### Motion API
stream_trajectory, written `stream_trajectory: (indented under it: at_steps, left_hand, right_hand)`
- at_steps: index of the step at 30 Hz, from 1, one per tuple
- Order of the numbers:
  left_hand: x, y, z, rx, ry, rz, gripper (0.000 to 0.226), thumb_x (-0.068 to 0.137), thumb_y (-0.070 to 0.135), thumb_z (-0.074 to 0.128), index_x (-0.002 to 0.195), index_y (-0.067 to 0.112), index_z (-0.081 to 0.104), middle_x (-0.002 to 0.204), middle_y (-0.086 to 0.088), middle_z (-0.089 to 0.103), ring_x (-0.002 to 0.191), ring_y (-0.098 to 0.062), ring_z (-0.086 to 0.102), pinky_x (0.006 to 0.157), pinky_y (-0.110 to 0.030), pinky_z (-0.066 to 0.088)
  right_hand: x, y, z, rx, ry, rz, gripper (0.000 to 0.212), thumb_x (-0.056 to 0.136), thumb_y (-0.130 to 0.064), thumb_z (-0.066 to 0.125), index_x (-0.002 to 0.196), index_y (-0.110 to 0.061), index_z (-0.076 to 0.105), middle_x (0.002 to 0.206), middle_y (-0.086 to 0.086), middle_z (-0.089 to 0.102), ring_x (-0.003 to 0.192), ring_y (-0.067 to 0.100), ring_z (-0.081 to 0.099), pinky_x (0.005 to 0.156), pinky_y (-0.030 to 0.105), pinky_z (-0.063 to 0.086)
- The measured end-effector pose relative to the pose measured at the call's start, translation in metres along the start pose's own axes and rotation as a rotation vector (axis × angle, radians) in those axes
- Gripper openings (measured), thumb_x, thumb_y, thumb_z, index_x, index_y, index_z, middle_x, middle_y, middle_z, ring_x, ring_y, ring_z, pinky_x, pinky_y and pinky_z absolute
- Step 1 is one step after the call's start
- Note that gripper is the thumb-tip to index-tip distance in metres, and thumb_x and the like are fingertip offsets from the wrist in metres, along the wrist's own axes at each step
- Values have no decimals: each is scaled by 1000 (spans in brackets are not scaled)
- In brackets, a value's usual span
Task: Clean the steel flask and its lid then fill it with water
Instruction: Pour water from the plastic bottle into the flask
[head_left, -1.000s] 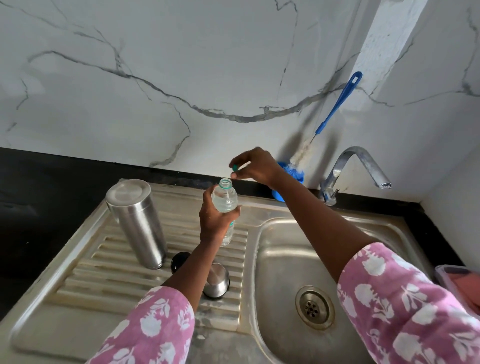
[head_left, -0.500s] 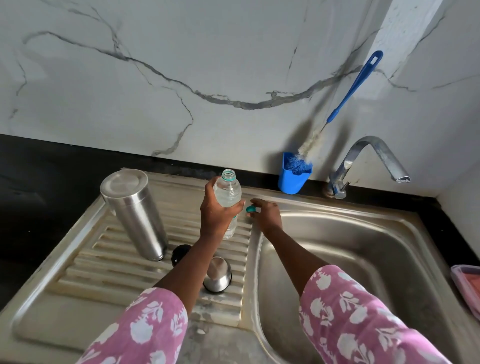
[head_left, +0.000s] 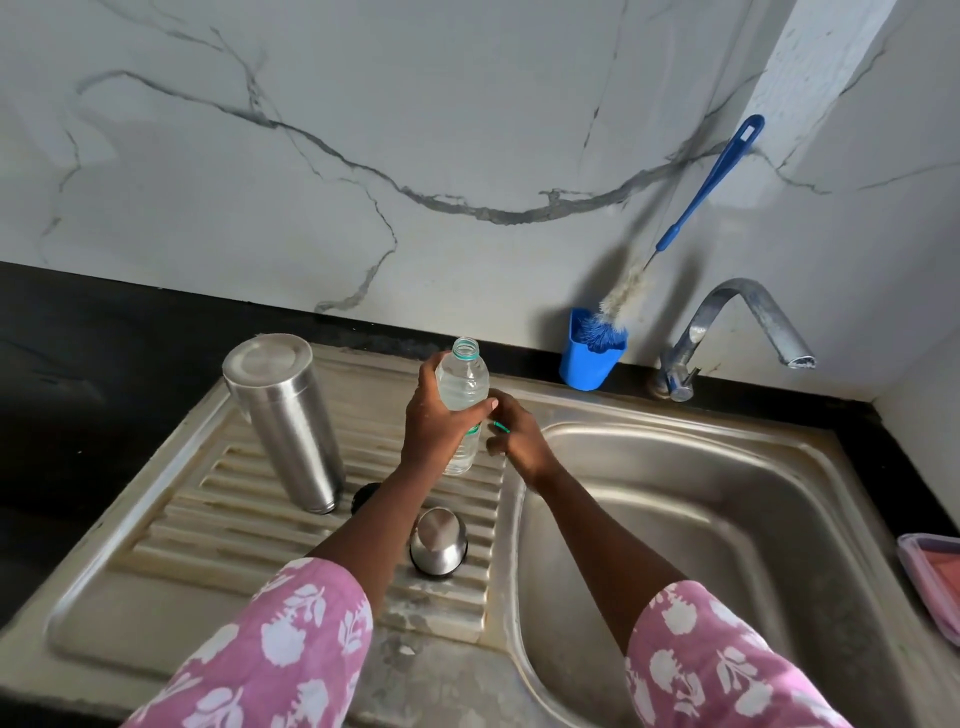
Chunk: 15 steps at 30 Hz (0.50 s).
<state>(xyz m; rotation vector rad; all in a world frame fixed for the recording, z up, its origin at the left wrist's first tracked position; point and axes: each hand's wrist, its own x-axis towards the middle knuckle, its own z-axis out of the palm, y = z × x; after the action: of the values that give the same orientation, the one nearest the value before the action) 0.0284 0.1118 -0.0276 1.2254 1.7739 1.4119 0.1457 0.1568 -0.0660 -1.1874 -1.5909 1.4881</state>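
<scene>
Steel flask (head_left: 283, 421): brushed cylinder, standing on end at the back left corner of the ridged drainboard (head_left: 208, 519), flat disc face up. Lid (head_left: 439, 542): polished steel dome, near the drainboard's right edge, beside the basin. Left hand (head_left: 434, 431) is wrapped round a clear, uncapped plastic bottle (head_left: 464, 387) holding water. Right hand (head_left: 517, 436), touching the left, has curled fingers pinching a small green cap (head_left: 501, 427). A blue plastic cup (head_left: 589, 364) holding a bristled bottle brush (head_left: 696, 197) stands behind the sink's back edge.
</scene>
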Motion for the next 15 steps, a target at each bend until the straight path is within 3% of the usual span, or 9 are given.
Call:
stream_trajectory:
  at_steps: [3, 7, 9, 11, 15]
  left_hand:
    - [3, 5, -8, 61, -58, -21, 66, 74, 35, 78, 129, 23, 45, 119, -1, 61, 106, -19, 57, 89, -31, 46]
    - [11, 27, -30, 133, -139, 4, 58, 79, 42, 54, 130, 13, 49, 125, -9, 56, 115, -25, 52, 88, -30, 40]
    - [20, 43, -41, 268, -174, 16, 59, 81, 34, 43, 134, 7, 46, 134, -14, 49, 123, -28, 45, 97, -33, 37]
    - [30, 53, -50, 639, -254, 19, 50, 90, 24, 43, 137, 6, 42, 141, -16, 43, 130, -31, 38, 107, -37, 31]
    - [28, 69, -55, 1575, -681, 41, 59, 94, 42, 39, 147, 17, 30, 154, -12, 26, 144, -34, 12, 116, -55, -2]
  right_hand:
    - [-6, -7, 14, 104, -99, -10, 79, 65, 23, 61, 134, -8, 40, 117, 9, 57, 105, 18, 57, 84, 32, 52]
    - [-9, -10, 28, 170, 3, -19, 79, 61, 9, 79, 129, -9, 43, 118, 12, 61, 106, 26, 61, 91, 40, 52]
    - [-8, -14, 30, 146, 54, -30, 77, 61, 4, 82, 126, -10, 44, 115, 8, 61, 105, 23, 60, 90, 38, 52]
    - [-8, -18, 33, 151, 64, -36, 74, 62, 3, 82, 124, -13, 44, 112, 5, 62, 100, 20, 61, 87, 34, 52]
    - [-7, -23, 39, 176, 93, -42, 70, 63, 7, 80, 121, -14, 46, 106, 0, 62, 93, 14, 61, 80, 26, 51]
